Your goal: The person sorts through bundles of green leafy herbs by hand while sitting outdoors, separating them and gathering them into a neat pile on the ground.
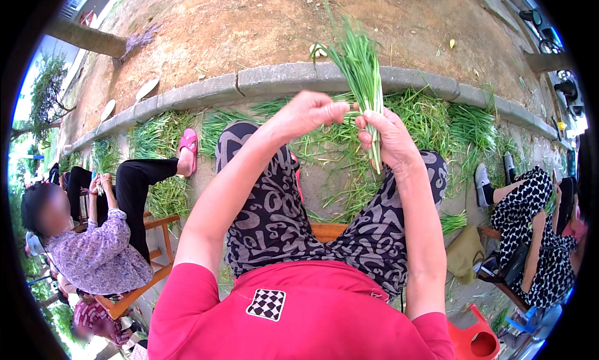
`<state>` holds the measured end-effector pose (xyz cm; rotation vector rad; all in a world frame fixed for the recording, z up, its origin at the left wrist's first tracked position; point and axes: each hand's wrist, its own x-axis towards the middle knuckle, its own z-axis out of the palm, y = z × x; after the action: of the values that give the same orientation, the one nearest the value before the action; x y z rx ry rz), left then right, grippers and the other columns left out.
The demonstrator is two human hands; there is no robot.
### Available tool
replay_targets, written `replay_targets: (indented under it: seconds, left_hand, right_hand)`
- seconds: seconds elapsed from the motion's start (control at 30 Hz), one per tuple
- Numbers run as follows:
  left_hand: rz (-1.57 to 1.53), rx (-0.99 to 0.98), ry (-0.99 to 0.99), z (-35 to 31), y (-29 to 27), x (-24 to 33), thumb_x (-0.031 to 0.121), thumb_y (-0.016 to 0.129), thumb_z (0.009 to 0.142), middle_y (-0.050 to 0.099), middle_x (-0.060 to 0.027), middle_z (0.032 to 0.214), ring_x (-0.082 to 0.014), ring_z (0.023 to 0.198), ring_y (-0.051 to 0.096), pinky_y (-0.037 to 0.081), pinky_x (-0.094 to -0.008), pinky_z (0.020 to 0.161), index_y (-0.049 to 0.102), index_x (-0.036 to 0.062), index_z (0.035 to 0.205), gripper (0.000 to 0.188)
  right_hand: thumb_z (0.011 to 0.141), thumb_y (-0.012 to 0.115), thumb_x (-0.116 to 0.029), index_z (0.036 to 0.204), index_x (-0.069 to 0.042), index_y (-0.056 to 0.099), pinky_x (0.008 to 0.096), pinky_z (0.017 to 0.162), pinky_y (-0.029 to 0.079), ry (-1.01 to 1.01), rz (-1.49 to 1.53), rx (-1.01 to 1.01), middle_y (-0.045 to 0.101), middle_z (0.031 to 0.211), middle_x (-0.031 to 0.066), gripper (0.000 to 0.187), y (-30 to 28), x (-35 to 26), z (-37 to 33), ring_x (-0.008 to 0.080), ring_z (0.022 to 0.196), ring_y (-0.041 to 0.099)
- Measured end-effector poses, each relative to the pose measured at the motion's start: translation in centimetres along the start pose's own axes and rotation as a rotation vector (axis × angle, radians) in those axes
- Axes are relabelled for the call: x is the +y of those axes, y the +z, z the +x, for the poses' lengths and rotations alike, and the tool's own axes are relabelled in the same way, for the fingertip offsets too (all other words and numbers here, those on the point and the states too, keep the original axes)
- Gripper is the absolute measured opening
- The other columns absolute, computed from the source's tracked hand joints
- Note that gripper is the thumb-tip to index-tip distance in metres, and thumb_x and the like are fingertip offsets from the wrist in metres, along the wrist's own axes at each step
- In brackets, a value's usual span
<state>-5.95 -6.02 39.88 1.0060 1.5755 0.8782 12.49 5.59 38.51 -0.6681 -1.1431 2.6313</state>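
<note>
Held up in front of my knees, a bunch of chives (362,63) has long green leaves fanning up and away from me and pale stalk ends pointing down. My right hand (394,138) is wrapped round its lower stalks, thumb across the front. Just left of the bunch, my left hand (315,115) is closed, its thumb and fingertips pinched together close to the stalks. Whatever those fingertips grip is too small to tell.
Loose chives (424,120) lie along a stone kerb (281,79), with bare soil (249,35) beyond. A seated person (100,248) handles greens at left; another person (530,229) sits at right. A red plastic stool (474,338) stands at lower right.
</note>
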Motion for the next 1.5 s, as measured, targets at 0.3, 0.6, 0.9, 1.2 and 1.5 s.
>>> replay_targets:
  seconds: [0.3, 0.6, 0.9, 1.2, 1.5]
  left_hand:
    - [-1.020, -0.084, 0.193, 3.3, 3.1, -1.0, 0.044, 0.059, 0.086, 0.055, -0.0119, 0.124, -0.0240, 0.108, 0.055, 0.045, -0.0413, 0.095, 0.058, 0.0087, 0.109, 0.043]
    - [-1.470, -0.028, 0.325, 4.8, 0.1, 0.4, 0.021, 0.061, 0.087, 0.055, 0.0008, 0.071, -0.0152, 0.073, 0.057, 0.050, -0.0403, 0.086, 0.055, 0.0102, 0.083, 0.013]
    - [-1.561, 0.090, 0.348, 5.0, -3.1, -0.7, 0.017, 0.063, 0.086, 0.057, -0.0014, 0.074, -0.0153, 0.070, 0.056, 0.050, -0.0367, 0.075, 0.056, 0.0083, 0.085, 0.011]
    - [-1.278, 0.260, 0.138, 5.4, -1.4, -1.8, 0.018, 0.069, 0.081, 0.061, -0.0081, 0.073, -0.0205, 0.068, 0.061, 0.054, -0.0414, 0.075, 0.058, 0.0048, 0.082, 0.017]
    - [-0.967, 0.344, 0.064, 5.1, 0.0, -0.9, 0.013, 0.073, 0.077, 0.062, -0.0073, 0.090, -0.0164, 0.076, 0.060, 0.052, -0.0309, 0.063, 0.060, 0.0013, 0.103, 0.031]
  right_hand:
    - [0.085, 0.061, -0.025, 0.110, -0.002, 0.051, 0.0234, 0.048, 0.046, 0.115, 0.001, -0.162, 0.057, 0.082, 0.0054, 0.035, 1.4, 1.8, 1.0, 0.0118, 0.059, 0.054]
    - [0.077, 0.072, -0.029, 0.114, 0.000, 0.051, 0.0270, 0.057, 0.048, 0.131, -0.091, -0.372, 0.060, 0.080, 0.0075, 0.051, 0.6, 2.5, -0.1, 0.0159, 0.064, 0.058]
    - [0.076, 0.071, -0.017, 0.122, -0.007, 0.050, 0.0340, 0.089, 0.045, 0.194, -1.250, -0.478, 0.046, 0.121, 0.0133, 0.052, -3.5, 6.0, -2.3, 0.0228, 0.102, 0.052]
    - [0.089, 0.058, -0.021, 0.096, -0.006, 0.061, 0.0215, 0.064, 0.042, -0.258, -0.551, 0.265, 0.061, 0.088, -0.0018, 0.016, -0.2, 0.0, 2.8, 0.0067, 0.077, 0.054]
    - [0.083, 0.066, -0.015, 0.096, -0.003, 0.057, 0.0218, 0.058, 0.044, -0.179, -0.561, 0.122, 0.060, 0.082, 0.0010, 0.020, 1.4, -0.4, 6.2, 0.0070, 0.067, 0.054]
